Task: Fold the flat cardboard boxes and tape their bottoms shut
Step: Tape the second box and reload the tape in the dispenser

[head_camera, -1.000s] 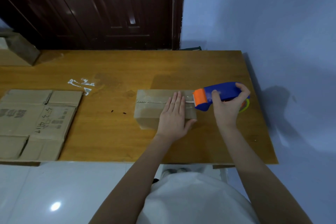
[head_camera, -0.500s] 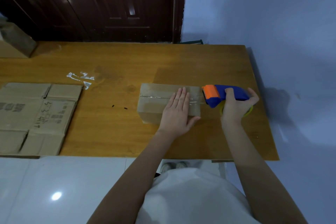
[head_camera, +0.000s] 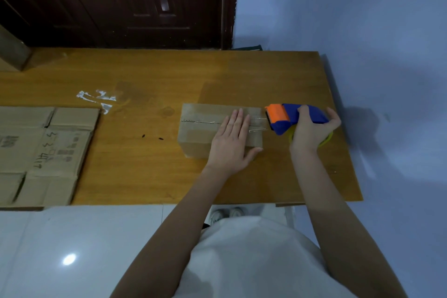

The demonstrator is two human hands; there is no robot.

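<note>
Table [head_camera: 145, 172] count: one folded box [head_camera: 200, 133] mid-right under flat, spread left hand [head_camera: 229, 147]; one tape dispenser [head_camera: 290, 117] gripped by curled right hand [head_camera: 312, 133] beside it; one flat cardboard sheet [head_camera: 43, 152] far left.

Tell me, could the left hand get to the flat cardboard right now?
Probably yes, but not freely. Bare table lies between the left hand and the flat cardboard, with nothing in the way. That hand is pressing down the box, though, so it must let go first.
</note>
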